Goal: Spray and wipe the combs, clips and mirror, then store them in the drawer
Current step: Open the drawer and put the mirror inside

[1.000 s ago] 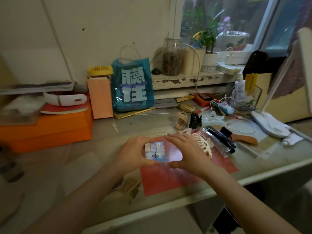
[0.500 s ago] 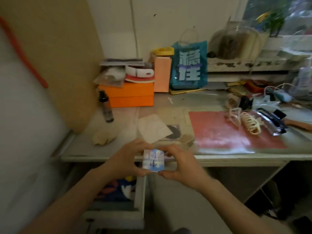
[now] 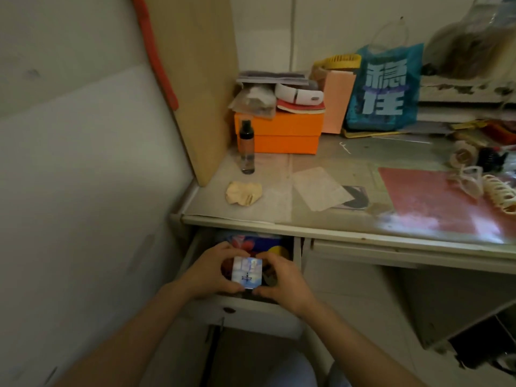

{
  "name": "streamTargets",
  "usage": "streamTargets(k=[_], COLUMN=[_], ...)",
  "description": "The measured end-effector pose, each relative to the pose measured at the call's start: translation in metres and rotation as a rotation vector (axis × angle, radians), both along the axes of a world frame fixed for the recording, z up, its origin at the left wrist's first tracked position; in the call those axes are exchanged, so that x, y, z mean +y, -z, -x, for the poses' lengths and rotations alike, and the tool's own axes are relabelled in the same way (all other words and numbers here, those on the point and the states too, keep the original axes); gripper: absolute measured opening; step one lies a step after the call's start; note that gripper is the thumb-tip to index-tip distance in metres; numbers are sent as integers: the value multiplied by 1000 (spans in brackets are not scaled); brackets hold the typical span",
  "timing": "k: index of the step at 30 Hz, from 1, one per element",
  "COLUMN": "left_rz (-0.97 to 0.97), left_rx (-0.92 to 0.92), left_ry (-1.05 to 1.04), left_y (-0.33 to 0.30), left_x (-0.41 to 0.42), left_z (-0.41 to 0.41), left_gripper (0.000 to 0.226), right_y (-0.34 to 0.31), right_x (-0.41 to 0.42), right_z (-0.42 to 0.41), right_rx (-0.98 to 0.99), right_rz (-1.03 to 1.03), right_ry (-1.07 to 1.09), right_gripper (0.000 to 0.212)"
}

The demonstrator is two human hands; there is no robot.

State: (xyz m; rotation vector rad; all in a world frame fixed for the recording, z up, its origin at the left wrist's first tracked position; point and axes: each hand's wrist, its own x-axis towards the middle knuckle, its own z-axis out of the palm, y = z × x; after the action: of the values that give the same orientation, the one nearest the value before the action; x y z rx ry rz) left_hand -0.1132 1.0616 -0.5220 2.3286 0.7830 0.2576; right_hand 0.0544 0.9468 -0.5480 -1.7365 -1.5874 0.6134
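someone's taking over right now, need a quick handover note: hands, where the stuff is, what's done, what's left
Left hand and right hand together hold the small mirror over the open drawer, not yet set down.
Spray bottle stands on the desk in front of the orange box, with the crumpled cloth lying nearer the desk's front edge.
Hair clips lie at the desk's right, on and beside the red mat.
Done: mirror brought to the drawer.
Left: put the mirror in, then store the clips; combs are not visible here.
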Motion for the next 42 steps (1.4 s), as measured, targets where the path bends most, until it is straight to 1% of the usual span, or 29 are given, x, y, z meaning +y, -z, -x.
streamTargets(k=[4, 9, 11, 14, 17, 19, 21, 24, 26, 28, 29, 32, 36, 39, 42], left_rz=[148, 263, 314, 375, 385, 351, 273, 159, 48, -82, -91, -22, -35, -11, -46], left_rx=[-40, -3, 16, 34, 65, 123, 182, 212, 288, 388, 409, 426, 443, 399, 328], left_ry=[-25, -12, -37, -44, -6, 39, 76, 97, 122, 149, 151, 154, 149, 111, 78], left_y=[12, 29, 37, 49, 56, 61, 67, 73, 73, 74, 75, 77, 73, 66, 51], left_x=[14, 37, 46, 56, 63, 65, 67, 70, 71, 70, 70, 67, 62, 57, 49], left_z=[2, -2, -2, -3, -7, -10, -10, -12, -11, -9, -8, -5, -4, -1, 2], left_gripper=[57, 57, 59, 60, 54, 51, 48, 47, 51, 60, 63, 62, 66, 66, 58], right_y=[4, 10, 13, 18, 26, 30, 36, 40, 41, 40, 40, 37, 30, 26, 21], right_x=[19, 44, 53, 60, 63, 63, 63, 65, 65, 64, 64, 61, 58, 56, 51], right_z=[2, 1, 3, 9, 9, 8, 7, 7, 6, 8, 9, 10, 11, 12, 13], right_rx=[91, 227, 371, 665, 690, 697, 743, 881, 920, 939, 926, 865, 851, 856, 837], right_rz=[116, 301, 384, 462, 493, 530, 548, 608, 626, 640, 637, 622, 620, 622, 598], right_ry=[15, 28, 78, 194, 210, 180, 148, 232, 254, 259, 269, 258, 245, 254, 268], right_gripper=[57, 57, 57, 55, 54, 55, 54, 41, 38, 39, 41, 45, 48, 47, 41])
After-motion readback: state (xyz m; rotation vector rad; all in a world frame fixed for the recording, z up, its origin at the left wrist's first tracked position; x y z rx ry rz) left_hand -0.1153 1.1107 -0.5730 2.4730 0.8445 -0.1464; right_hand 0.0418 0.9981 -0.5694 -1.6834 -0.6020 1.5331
